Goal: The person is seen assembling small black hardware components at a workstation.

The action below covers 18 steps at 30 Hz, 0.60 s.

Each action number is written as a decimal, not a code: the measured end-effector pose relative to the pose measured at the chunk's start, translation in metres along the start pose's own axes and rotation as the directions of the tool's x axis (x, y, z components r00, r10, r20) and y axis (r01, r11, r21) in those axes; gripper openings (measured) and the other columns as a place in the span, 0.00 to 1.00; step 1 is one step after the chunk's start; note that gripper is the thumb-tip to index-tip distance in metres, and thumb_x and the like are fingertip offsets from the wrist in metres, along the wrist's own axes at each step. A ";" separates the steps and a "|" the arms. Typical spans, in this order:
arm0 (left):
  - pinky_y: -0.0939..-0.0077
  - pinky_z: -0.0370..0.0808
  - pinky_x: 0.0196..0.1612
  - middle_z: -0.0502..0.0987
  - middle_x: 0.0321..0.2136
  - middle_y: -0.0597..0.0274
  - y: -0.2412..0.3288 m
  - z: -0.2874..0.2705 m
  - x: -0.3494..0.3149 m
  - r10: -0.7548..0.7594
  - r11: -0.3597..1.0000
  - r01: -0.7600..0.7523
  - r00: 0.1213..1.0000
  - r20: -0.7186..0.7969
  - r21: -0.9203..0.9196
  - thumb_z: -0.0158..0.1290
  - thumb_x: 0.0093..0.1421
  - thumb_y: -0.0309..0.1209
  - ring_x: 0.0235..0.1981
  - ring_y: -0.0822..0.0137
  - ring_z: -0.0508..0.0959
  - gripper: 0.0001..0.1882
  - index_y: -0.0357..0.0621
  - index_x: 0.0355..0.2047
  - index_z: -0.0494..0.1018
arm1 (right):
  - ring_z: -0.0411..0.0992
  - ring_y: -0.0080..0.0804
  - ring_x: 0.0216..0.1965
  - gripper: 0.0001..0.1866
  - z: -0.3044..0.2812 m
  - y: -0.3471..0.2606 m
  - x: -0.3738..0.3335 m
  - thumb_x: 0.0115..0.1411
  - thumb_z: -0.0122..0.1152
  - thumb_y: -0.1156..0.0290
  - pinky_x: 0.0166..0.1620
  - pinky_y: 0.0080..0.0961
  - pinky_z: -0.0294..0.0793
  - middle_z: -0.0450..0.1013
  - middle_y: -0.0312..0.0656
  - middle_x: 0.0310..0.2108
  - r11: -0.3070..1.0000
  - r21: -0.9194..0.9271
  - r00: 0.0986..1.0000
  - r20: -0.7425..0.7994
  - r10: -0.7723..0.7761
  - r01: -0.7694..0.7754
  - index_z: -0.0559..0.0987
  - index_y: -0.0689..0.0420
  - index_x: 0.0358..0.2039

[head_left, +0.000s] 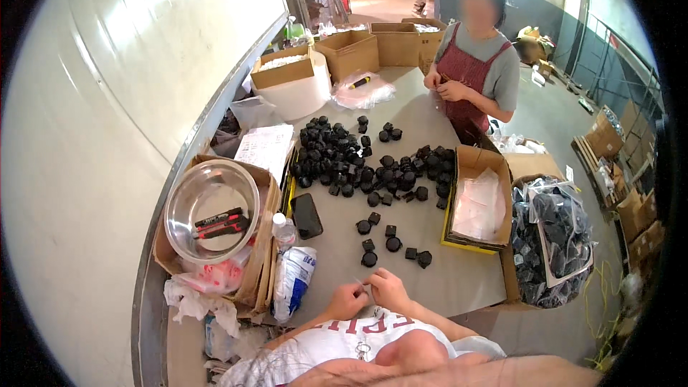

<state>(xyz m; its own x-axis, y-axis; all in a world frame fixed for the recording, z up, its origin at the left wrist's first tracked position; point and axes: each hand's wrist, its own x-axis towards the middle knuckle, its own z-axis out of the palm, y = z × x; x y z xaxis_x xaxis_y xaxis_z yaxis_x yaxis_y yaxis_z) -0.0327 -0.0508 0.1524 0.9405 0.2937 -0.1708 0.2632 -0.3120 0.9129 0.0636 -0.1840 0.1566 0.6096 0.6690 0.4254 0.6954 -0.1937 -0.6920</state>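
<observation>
My left hand and my right hand meet close to my body at the table's near edge. The fingers of both are pinched together, with something small and pale between them that I cannot make out. Just beyond them several black parts lie in loose pairs, a round knob-like black piece beside a small square black block. Farther back, a large heap of the same black parts spreads across the grey table.
At left, a steel bowl with red-black tools sits on a cardboard box, near a phone and a plastic bottle. Right stands a box of clear bags beside a carton of bagged black parts. A co-worker stands across the table.
</observation>
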 end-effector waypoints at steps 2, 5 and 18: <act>0.67 0.65 0.22 0.71 0.15 0.50 -0.039 0.009 0.010 0.038 0.995 -0.056 0.979 -0.202 -0.088 0.51 0.49 0.31 0.17 0.65 0.69 0.10 0.35 0.20 0.71 | 0.71 0.41 0.37 0.09 -0.008 -0.014 0.008 0.44 0.60 0.74 0.38 0.32 0.73 0.70 0.42 0.34 0.997 -0.032 0.996 0.067 -0.061 0.063 0.80 0.51 0.29; 0.66 0.66 0.22 0.70 0.14 0.51 -0.002 -0.006 0.014 0.035 0.991 0.001 0.965 -0.262 0.134 0.52 0.48 0.30 0.16 0.62 0.70 0.08 0.37 0.18 0.69 | 0.68 0.45 0.43 0.06 -0.011 -0.010 0.000 0.44 0.62 0.70 0.43 0.34 0.71 0.69 0.45 0.40 0.981 -0.126 0.976 0.175 -0.127 0.150 0.80 0.51 0.27; 0.72 0.72 0.40 0.78 0.37 0.50 -0.029 -0.048 0.020 0.127 0.987 -0.135 0.987 0.094 0.085 0.45 0.44 0.17 0.38 0.56 0.77 0.11 0.38 0.25 0.76 | 0.65 0.43 0.51 0.26 -0.032 0.099 0.007 0.50 0.59 0.66 0.51 0.46 0.64 0.66 0.45 0.51 0.823 -0.537 0.924 0.189 0.333 -0.187 0.69 0.46 0.52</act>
<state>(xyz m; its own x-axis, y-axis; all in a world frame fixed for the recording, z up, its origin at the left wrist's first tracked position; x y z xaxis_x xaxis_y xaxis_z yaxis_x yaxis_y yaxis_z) -0.0317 0.0075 0.1398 0.9824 0.1654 -0.0873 0.1507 -0.4243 0.8929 0.1488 -0.2218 0.1100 0.7226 0.6893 0.0524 0.6628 -0.6692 -0.3358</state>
